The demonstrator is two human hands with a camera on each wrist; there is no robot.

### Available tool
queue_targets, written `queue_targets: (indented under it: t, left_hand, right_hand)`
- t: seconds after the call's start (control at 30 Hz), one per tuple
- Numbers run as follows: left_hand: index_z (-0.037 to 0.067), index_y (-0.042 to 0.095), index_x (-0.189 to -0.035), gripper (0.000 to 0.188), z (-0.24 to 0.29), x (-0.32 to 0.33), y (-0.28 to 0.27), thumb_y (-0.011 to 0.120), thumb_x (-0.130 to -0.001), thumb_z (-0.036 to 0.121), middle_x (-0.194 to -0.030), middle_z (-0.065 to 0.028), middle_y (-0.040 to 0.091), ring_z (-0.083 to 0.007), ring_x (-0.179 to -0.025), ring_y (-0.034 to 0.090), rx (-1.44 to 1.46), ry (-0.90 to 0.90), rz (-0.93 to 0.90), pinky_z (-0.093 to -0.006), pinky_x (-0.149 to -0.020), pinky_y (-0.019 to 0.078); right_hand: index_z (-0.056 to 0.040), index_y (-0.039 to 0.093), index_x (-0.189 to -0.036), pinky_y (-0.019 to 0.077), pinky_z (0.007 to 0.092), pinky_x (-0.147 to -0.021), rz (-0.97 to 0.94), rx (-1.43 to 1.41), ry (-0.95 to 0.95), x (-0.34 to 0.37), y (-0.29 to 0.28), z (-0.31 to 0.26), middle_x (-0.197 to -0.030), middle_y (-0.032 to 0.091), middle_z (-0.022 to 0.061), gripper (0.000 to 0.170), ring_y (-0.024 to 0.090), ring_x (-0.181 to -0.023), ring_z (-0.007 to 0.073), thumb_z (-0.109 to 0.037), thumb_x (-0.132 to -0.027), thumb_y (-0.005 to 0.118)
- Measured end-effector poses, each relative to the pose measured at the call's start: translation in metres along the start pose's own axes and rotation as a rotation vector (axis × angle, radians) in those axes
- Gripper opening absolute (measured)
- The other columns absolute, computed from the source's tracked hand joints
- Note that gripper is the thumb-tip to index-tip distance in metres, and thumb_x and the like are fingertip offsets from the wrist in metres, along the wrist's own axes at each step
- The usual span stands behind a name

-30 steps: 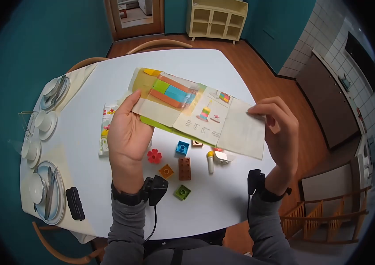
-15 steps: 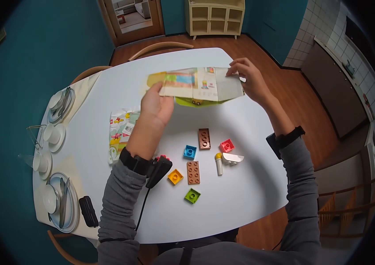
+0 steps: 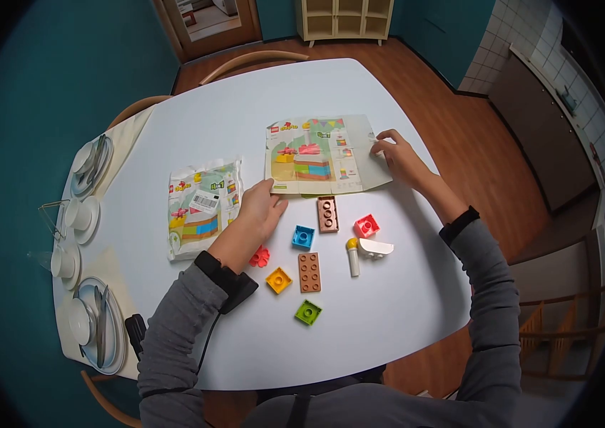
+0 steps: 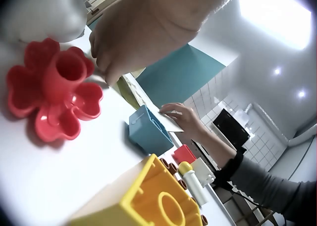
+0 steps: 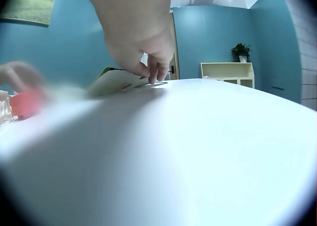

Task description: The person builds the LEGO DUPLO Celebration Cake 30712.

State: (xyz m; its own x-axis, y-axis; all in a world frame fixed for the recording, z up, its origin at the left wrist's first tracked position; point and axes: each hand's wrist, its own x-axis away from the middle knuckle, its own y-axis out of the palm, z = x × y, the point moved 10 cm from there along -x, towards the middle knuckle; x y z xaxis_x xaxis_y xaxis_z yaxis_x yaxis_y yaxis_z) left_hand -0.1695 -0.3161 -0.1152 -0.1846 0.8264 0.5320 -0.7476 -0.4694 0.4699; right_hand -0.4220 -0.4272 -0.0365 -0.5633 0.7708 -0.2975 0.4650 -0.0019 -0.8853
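Seen from the head, a printed leaflet [image 3: 331, 153] spread between the left grip [image 3: 259, 211], which pinched its near left corner, and the right grip [image 3: 404, 158], which pinched its right edge over the white bench [image 3: 381, 335]. Crossed by fold lines, the paper looked light, floppy and easily torn, likely best taken by opposite edges, away from the creases. From the left wrist, a sliver of leaflet showed just beyond the left grip, its fingertip contact partly hidden; a red flower [image 4: 54, 89] lay near it. From the right wrist, the sheet tilted up just left of the bent right grip.
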Motion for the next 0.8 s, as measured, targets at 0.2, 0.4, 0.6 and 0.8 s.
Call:
queue_targets:
  t: [0.2,0.4,0.6,0.8]
  left_hand:
    - [-0.005,0.039,-0.125,0.034,0.001,0.008,-0.004,0.047,-0.097,0.012,-0.121,-0.0162,0.046,-0.0286,-0.122,0.047,-0.091,-0.005,0.017,-0.0444,-0.105,0.0380]
    - [-0.001,0.034,-0.136,0.042,0.007,0.018,-0.004,0.047,-0.097,0.011,-0.117,-0.0144,0.050,-0.0254,-0.108,0.056,-0.241,0.070,0.118,-0.0394,-0.099,0.0439]
    - [0.003,0.046,-0.132,0.036,0.012,0.006,-0.011,0.044,-0.096,0.008,-0.112,-0.0077,0.058,-0.0128,-0.101,0.059,-0.557,0.169,0.076,-0.0244,-0.084,0.0490]
    - [0.000,0.050,-0.126,0.035,0.010,0.028,-0.005,0.047,-0.093,0.009,-0.110,-0.0118,0.060,-0.0150,-0.095,0.060,-0.558,0.195,-0.036,-0.0267,-0.079,0.0502]
  right_hand:
    - [-0.0057,0.063,-0.108,0.0486,0.0383,-0.088,0.171,0.150,-0.075,0.017,-0.021,-0.022,-0.115,0.057,0.0130,0.032,0.058,-0.104,0.0297,0.005,-0.080,0.052]
    - [-0.0070,0.063,-0.115,0.0467,0.0395,-0.091,0.058,0.123,-0.129,0.039,0.000,-0.049,-0.113,0.060,0.0133,0.037,0.056,-0.109,0.0314,0.003,-0.080,0.054]
    - [-0.0097,0.057,-0.125,0.0452,0.0396,-0.095,-0.083,0.307,-0.301,0.066,0.022,-0.066,-0.132,0.051,0.0145,0.041,0.049,-0.122,0.0304,-0.004,-0.085,0.053]
    - [-0.0098,0.056,-0.125,0.0461,0.0401,-0.093,-0.025,0.385,-0.231,0.078,0.008,-0.069,-0.132,0.052,0.0152,0.039,0.050,-0.121,0.0297,-0.008,-0.086,0.055]
